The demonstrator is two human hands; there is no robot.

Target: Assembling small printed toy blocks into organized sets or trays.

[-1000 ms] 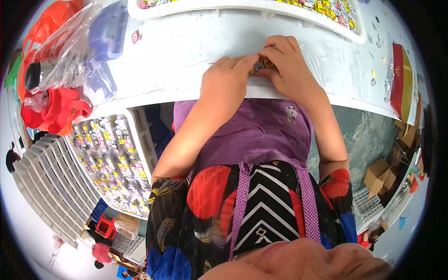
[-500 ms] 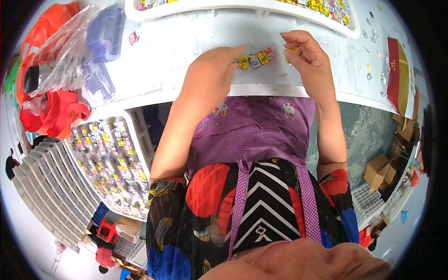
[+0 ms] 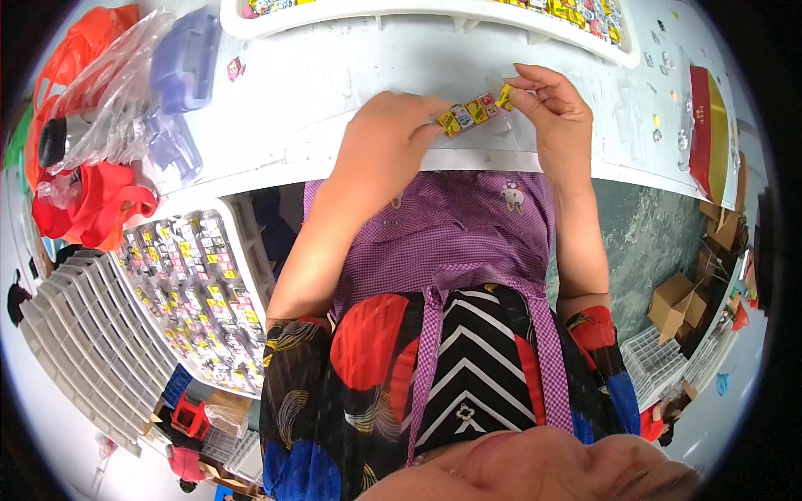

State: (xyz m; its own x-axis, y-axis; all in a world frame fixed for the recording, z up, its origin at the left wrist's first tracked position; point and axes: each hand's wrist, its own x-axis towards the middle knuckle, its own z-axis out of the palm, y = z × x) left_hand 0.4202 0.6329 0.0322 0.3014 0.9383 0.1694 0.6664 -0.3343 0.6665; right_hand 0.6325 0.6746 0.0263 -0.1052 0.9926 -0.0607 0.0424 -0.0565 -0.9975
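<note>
In the upper middle, the left hand (image 3: 383,138) is pinching a row of patterned blocks (image 3: 468,115). The right hand (image 3: 558,107) is pinching a yellow block (image 3: 505,95) near its right end. A white tray (image 3: 334,17) is sitting at the top.

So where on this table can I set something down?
The widest bare patch lies between the small pink piece and your left hand, this side of the white tray. A narrower strip separates the tray from your right hand. The left end is crowded with bags and bluish plastic; the right, with clear plastic and scattered bits.
</note>
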